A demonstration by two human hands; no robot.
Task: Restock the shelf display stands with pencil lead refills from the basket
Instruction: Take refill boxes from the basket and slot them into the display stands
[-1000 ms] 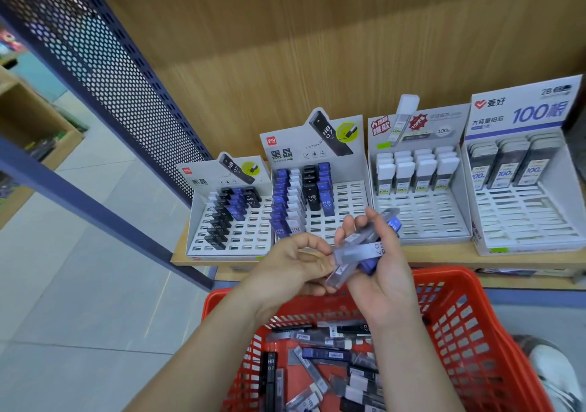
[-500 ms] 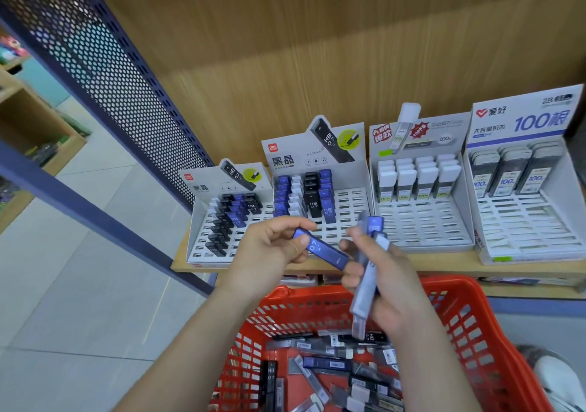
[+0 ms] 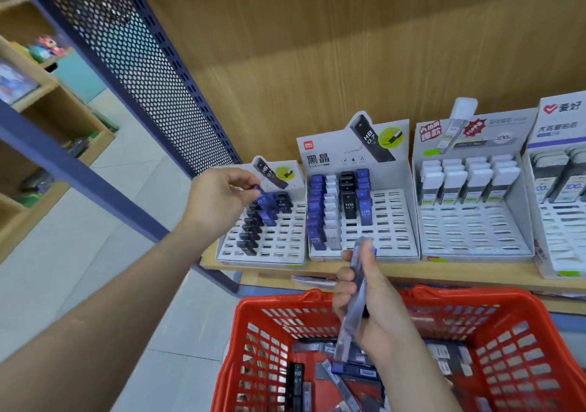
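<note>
Pinched between thumb and fingertips, a single blue refill case [image 3: 265,203] hangs tilted from the left hand [image 3: 218,202], its lower end down among the blue row of the leftmost stand [image 3: 279,246]. The light fingertip hold probably leaves the case's bottom free to be steered into a slot; whether it has already entered one cannot be told.

Lower and nearer, the right hand [image 3: 377,316] has its fingers curled round a bundle of cases [image 3: 356,288], held upright above the red basket [image 3: 272,302]. It seems to serve as a ready supply, so the left can draw one at a time without reaching down. At least two cases show in the bundle, one greyish and one blue; the exact count is blurred.

On the wooden shelf [image 3: 380,272] four stands sit side by side. In the leftmost, one column of black cases runs down beside a blue one, with a few more black at the back. The second stand [image 3: 390,221] has four columns: blue, white, black, blue. The third stand [image 3: 469,230] has four columns of white-capped cases filling only its back rows. The fourth stand [image 3: 558,246] is cut off by the frame. Many front slots are open, so plenty of restocking looks left.

One basket stands below the shelf, with loose cases [image 3: 355,370] scattered in its bottom, too jumbled to count.
</note>
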